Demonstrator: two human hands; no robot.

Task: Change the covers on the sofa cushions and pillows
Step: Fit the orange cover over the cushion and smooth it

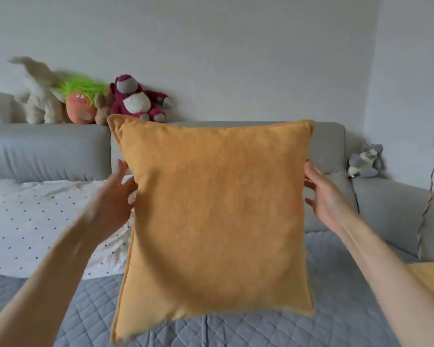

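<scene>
Orange plush pillow (pixel 216 216), upright over the quilted sofa seat (pixel 336 309), sits between my left hand (pixel 115 199) and right hand (pixel 326 196), fingers spread flat against its sides; likely light and squashy, best gripped at the piped edges.

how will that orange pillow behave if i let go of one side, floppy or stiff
The orange pillow looks plump and holds its square shape between the left hand and right hand, so probably soft but not floppy. Flat fingers alone carry it, so likely light. Released on one side, it would probably swing and drop.
</scene>
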